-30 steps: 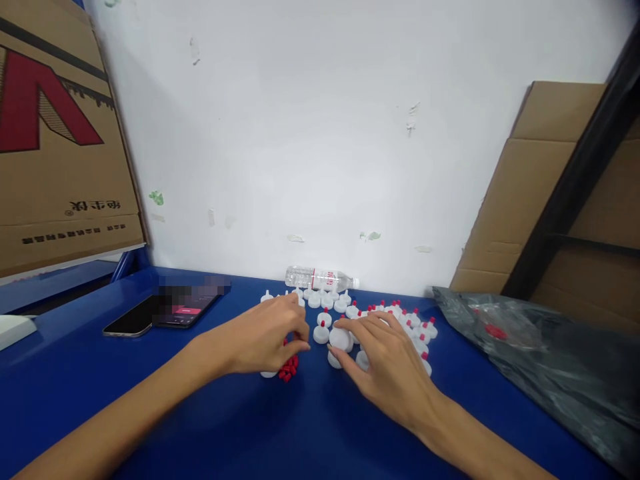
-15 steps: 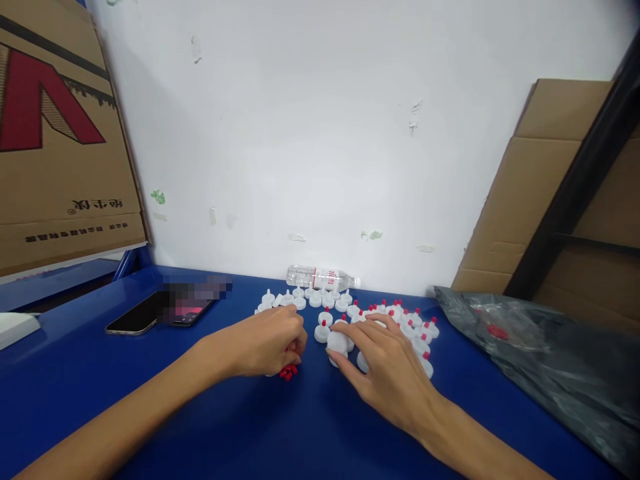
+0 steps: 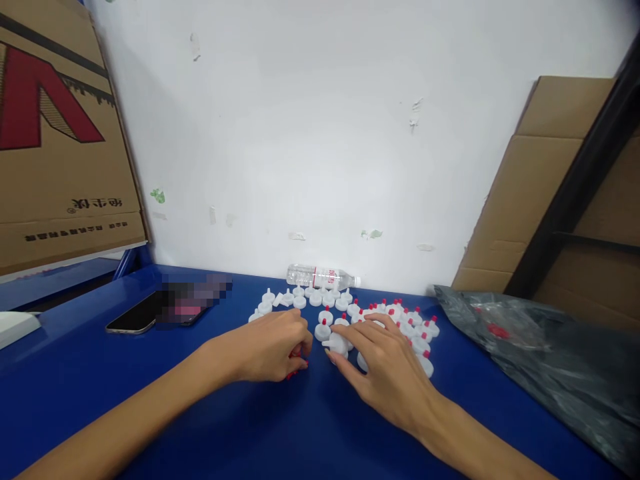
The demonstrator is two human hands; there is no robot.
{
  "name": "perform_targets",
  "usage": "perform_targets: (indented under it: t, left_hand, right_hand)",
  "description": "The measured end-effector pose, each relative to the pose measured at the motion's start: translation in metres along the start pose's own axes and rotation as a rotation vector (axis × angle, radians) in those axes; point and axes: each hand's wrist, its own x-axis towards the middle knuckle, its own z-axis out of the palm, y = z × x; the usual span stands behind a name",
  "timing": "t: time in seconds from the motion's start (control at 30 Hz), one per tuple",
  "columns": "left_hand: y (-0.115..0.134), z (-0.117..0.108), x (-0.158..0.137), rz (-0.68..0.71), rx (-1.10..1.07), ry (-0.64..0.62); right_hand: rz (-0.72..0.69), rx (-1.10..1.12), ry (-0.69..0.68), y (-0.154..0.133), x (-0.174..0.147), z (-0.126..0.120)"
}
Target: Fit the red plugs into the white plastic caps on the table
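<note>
My right hand (image 3: 387, 363) grips a white nozzle cap (image 3: 338, 343) between thumb and fingers. The cap is tipped over, its bare spout pointing left. To its left, my left hand (image 3: 273, 343) is closed in a pinch, with a small red cap (image 3: 306, 364) at its fingertips. More red caps (image 3: 291, 375) lie under that hand, mostly hidden by it. Behind and beside my right hand stand several white nozzle caps with red tips (image 3: 323, 331). Farther back, several white nozzle caps without red tips (image 3: 299, 302) sit in a loose group.
A clear plastic bottle (image 3: 320, 276) lies against the wall. Two phones (image 3: 135, 315) lie on the blue table (image 3: 200, 427) at left, partly blurred. A grey plastic bag (image 3: 545, 360) covers the right side, with a clear bag (image 3: 500, 327) on it. Cardboard (image 3: 65, 180) stands at left.
The white nozzle cap in my right hand has turned, so its spout now shows, pointing left. My left hand has shifted slightly right, away from where the red caps showed before.
</note>
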Motion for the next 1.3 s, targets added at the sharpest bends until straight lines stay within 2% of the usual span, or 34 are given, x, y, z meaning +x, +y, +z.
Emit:
perform_targets:
  t: [0.2, 0.4, 0.6, 0.77, 0.97, 1.13, 1.3]
  left_hand:
    - [0.003, 0.004, 0.001, 0.028, -0.012, 0.004]
    - [0.005, 0.003, 0.005, -0.032, -0.022, 0.206]
    - [0.012, -0.002, 0.009, 0.018, -0.177, 0.353]
    - [0.015, -0.002, 0.010, 0.046, -0.359, 0.379]
    - [0.011, 0.000, 0.012, 0.065, -0.410, 0.397]
    - [0.006, 0.008, 0.014, 0.045, -0.334, 0.390]
    - [0.006, 0.014, 0.011, 0.153, -0.185, 0.353]
  right_hand:
    - [-0.014, 0.000, 0.013, 0.000, 0.000, 0.001]
    - [0.005, -0.020, 0.015, -0.001, 0.000, -0.002]
    - [-0.008, -0.020, 0.036, -0.001, 0.001, -0.002]
    - [-0.013, -0.051, 0.086, 0.008, 0.002, -0.001]
    - [-0.031, -0.027, 0.151, 0.015, 0.002, -0.002]
    - [-0.124, 0.006, 0.220, 0.013, 0.003, -0.005]
    - [-0.170, 0.001, 0.271, 0.012, 0.004, -0.010]
